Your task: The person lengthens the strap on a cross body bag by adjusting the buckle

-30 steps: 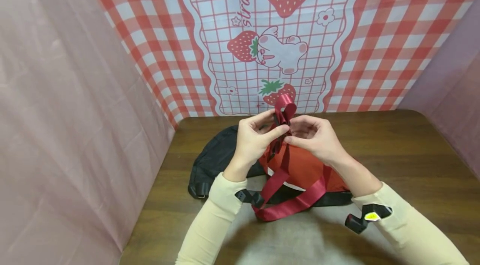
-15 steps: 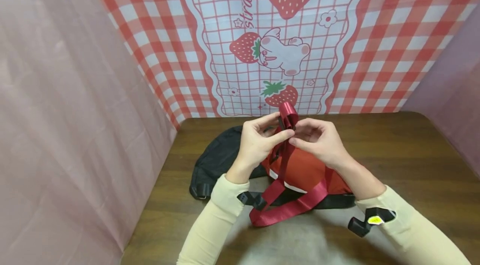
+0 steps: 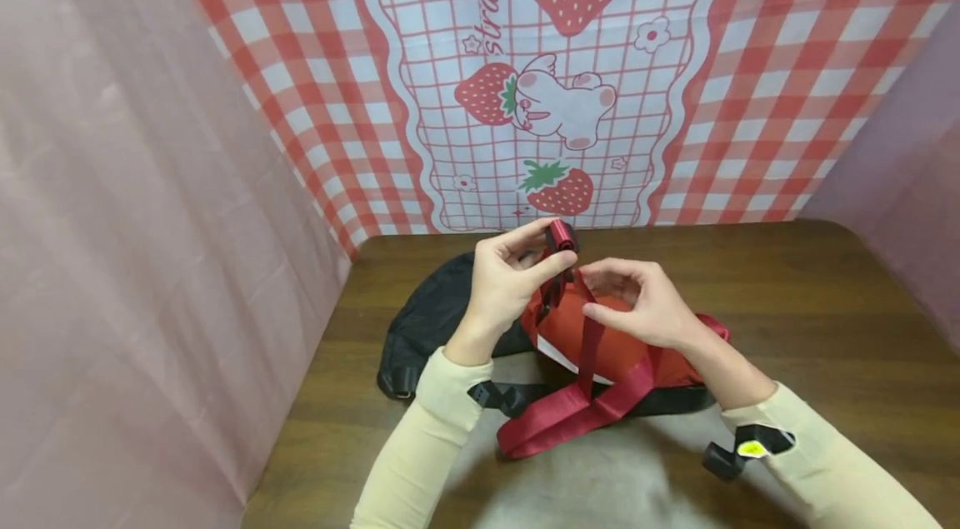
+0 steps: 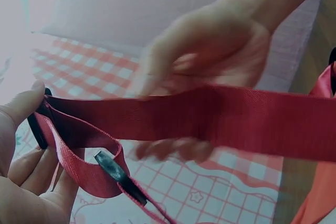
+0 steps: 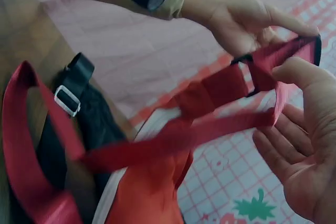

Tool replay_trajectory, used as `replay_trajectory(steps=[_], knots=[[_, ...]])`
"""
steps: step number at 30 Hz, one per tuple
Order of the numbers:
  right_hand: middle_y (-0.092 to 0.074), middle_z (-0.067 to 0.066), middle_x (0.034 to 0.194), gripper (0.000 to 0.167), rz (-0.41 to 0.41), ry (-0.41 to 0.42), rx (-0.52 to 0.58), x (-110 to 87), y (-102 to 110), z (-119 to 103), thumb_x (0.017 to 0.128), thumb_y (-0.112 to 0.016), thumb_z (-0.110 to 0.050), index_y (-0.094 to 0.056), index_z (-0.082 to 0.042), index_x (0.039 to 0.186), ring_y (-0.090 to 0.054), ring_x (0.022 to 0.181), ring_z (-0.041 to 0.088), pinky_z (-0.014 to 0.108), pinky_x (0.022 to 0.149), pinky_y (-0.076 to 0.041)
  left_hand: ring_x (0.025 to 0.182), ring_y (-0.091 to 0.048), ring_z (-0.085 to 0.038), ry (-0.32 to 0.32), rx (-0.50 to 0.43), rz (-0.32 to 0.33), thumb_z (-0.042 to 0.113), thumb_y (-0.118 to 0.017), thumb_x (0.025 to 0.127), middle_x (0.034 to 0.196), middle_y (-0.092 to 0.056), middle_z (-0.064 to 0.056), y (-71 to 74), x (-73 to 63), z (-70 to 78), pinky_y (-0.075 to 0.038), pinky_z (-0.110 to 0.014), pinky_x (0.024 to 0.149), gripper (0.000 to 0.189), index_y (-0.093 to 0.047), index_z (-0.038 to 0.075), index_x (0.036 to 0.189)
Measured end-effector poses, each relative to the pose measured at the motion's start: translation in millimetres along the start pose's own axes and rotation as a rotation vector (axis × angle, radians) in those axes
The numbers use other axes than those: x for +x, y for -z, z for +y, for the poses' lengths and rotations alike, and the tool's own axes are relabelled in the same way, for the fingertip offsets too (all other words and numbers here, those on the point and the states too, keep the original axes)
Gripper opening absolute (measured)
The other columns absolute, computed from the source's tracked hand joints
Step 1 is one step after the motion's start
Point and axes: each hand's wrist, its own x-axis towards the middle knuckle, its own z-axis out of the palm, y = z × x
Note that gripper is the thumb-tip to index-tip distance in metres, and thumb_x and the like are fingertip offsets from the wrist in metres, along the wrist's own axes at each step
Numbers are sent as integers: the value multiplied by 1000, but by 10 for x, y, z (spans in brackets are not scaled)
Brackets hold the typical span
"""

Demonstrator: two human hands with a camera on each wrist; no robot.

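My left hand [image 3: 506, 287] pinches a black strap adjuster buckle [image 4: 37, 127] between thumb and fingers, raised above the table. A red webbing strap [image 4: 241, 119] runs through this buckle, and a small loop of it hangs beneath in the left wrist view. On that loop sits a second black fitting [image 4: 113, 169]. My right hand [image 3: 645, 308] is just right of the buckle, its thumb and curled fingers on the strap's length. Below both hands lies an orange-red bag [image 3: 618, 341], with a wide fold of the red strap drooping in front of it.
A black fabric piece [image 3: 427, 321] with a strap and metal buckle [image 5: 67, 100] lies at left beside the bag. A light grey patch [image 3: 570, 487] covers the front of the wooden table [image 3: 810, 329]. A checked strawberry cloth [image 3: 562, 96] hangs behind.
The strap loop standing above the left hand has shrunk down to the buckle. My right hand has shifted right and down along the strap. The left hand stays nearly in place.
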Motion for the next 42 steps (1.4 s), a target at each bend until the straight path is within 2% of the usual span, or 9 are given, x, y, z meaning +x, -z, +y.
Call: replay_trajectory(steps=[13, 19, 23, 26, 31, 33, 36, 39, 42], knots=[[-80, -10, 96, 28, 120, -73, -31, 60, 16, -56, 88, -82, 5, -76, 6, 116, -76, 82, 6, 21, 73, -64, 100, -75, -6, -26, 72, -36, -4, -79, 92, 122, -74, -28, 76, 0, 27, -65, -26, 89, 43, -72, 1, 135], [-62, -4, 73, 8, -194, -176, 130, -2, 442, -99, 101, -66, 4, -66, -1, 107, -47, 51, 15, 29, 44, -43, 103, -74, -7, -38, 96, -106, -2, -77, 94, 123, -73, -31, 195, 18, 64, -64, -24, 87, 44, -70, 0, 138], [-38, 6, 61, 29, -421, -128, 390, -131, 952, -108, 107, -41, 13, -65, -4, 110, -21, 45, 24, 34, 35, -20, 105, -72, -7, -66, 117, -155, 6, -79, 96, 124, -71, -32, 345, 55, 61, -64, -25, 88, 46, -67, -3, 139], [-27, 11, 62, 49, -437, -60, 562, -219, 1348, -168, 108, -21, 15, -67, 0, 115, -19, 45, 20, 31, 36, -15, 105, -70, -9, -109, 250, -249, 7, -79, 97, 124, -72, -25, 473, 81, 39, -64, -27, 90, 44, -67, -2, 138], [-41, 6, 63, 54, -237, -38, 596, -317, 1794, -448, 107, -13, 16, -67, 9, 108, -20, 51, 19, 31, 41, -14, 95, -66, -12, -177, 654, -478, 17, -82, 96, 118, -74, -9, 548, 69, -89, -60, -25, 82, 45, -68, 7, 137], [-56, 3, 67, 48, -141, -52, 491, -335, 1905, -565, 107, -21, 19, -68, 10, 105, -31, 50, 18, 33, 41, -20, 91, -65, -10, -149, 794, -555, 29, -84, 94, 114, -74, -3, 524, 51, -168, -57, -23, 78, 53, -64, 10, 140], [-62, -4, 66, 32, 2, -147, 38, -342, 2017, -789, 105, -46, 16, -73, 2, 94, -39, 53, 12, 34, 43, -25, 79, -62, -9, -107, 922, -596, 37, -84, 94, 100, -71, -1, 518, 31, -293, -52, -20, 67, 49, -64, 12, 131], [-45, -8, 55, 28, 31, -290, -473, -395, 2194, -923, 99, -66, 9, -69, -7, 76, -33, 49, 11, 35, 45, -24, 68, -53, -10, -133, 952, -489, 31, -84, 94, 82, -64, -1, 616, 51, -414, -43, -22, 59, 29, -67, 12, 108], [-31, -9, 49, 39, 42, -392, -676, -581, 2555, -836, 99, -70, 0, -58, -14, 64, -24, 42, 11, 39, 41, -19, 62, -44, -11, -144, 858, -294, 20, -82, 95, 69, -52, 1, 796, 107, -540, -35, -24, 58, 22, -64, 11, 88]])
